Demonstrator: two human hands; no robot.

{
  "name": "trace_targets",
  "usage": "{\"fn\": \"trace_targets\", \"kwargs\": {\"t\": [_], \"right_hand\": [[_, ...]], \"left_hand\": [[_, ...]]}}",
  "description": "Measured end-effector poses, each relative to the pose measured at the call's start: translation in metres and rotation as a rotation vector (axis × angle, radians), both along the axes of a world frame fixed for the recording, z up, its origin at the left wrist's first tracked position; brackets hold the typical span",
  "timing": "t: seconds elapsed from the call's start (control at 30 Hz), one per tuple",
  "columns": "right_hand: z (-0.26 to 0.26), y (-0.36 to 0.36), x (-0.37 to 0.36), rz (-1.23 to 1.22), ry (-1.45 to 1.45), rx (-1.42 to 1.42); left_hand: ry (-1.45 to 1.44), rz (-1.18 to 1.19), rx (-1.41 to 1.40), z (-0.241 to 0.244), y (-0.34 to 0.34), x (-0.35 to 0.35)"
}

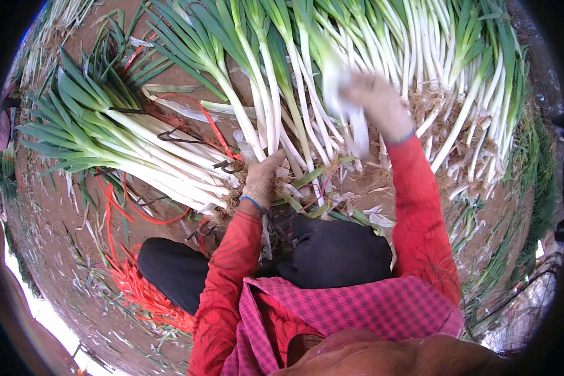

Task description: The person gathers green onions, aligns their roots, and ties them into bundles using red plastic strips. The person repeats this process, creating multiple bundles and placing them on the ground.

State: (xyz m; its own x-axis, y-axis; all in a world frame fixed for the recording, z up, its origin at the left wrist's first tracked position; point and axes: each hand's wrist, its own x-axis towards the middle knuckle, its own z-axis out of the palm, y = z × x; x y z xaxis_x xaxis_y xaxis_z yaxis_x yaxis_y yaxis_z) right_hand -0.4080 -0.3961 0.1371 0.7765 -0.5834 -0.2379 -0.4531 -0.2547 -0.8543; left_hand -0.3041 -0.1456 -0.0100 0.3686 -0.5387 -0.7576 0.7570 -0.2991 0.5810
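Observation:
My left hand [262,181] is closed around the root ends of a few long green onions [237,110], whose green tops fan away from me. A neat stack of green onions [164,162] lies to its left, roots beside my wrist. My right hand [380,101], blurred by motion, is up among the white stalks at the centre right. In its fingers is a blurred whitish piece of green onion [333,89]; whether it is a stalk or loose skin is unclear. A large pile of green onions [423,51] with brown roots spreads beyond and right of it.
Bent dark metal rods [178,137] stand around the left stack. Red plastic strips [143,291] lie by my left knee, with another red strip [216,129] behind the stack. Peeled skins [378,217] and leaf scraps litter the brown ground [164,348].

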Motion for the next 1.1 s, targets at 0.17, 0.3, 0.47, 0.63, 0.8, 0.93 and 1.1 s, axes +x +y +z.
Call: {"fn": "trace_targets", "kwargs": {"t": [0.17, 0.3, 0.47, 0.63, 0.8, 0.93, 1.1], "right_hand": [[-0.158, 0.099, -0.264, 1.043, 1.297, -0.170], [-0.162, 0.139, -0.301, 0.980, 1.263, 0.121], [-0.116, 0.071, -0.089, 0.071, 0.203, 0.121], [-0.135, 0.074, 0.060, 0.225, -0.123, 1.178], [-0.128, 0.094, 0.085, 0.167, -0.268, 1.359], [-0.148, 0.071, 0.107, 0.086, -0.328, 1.270], [-0.160, 0.058, 0.118, 0.114, -0.290, 1.099]], "left_hand": [[0.193, -0.076, -0.064, 0.022, -0.009, 0.003], [0.312, -0.096, -0.210, 0.018, 0.002, 0.019], [0.205, -0.263, -0.256, 0.035, -0.006, 0.020], [0.079, -0.364, -0.181, 0.061, -0.006, 0.017], [0.281, -0.185, -0.232, 0.026, 0.016, 0.008], [0.286, -0.008, -0.374, 0.036, 0.027, -0.018], [-0.761, -0.750, 0.117, 0.051, 0.074, -0.037]]}}
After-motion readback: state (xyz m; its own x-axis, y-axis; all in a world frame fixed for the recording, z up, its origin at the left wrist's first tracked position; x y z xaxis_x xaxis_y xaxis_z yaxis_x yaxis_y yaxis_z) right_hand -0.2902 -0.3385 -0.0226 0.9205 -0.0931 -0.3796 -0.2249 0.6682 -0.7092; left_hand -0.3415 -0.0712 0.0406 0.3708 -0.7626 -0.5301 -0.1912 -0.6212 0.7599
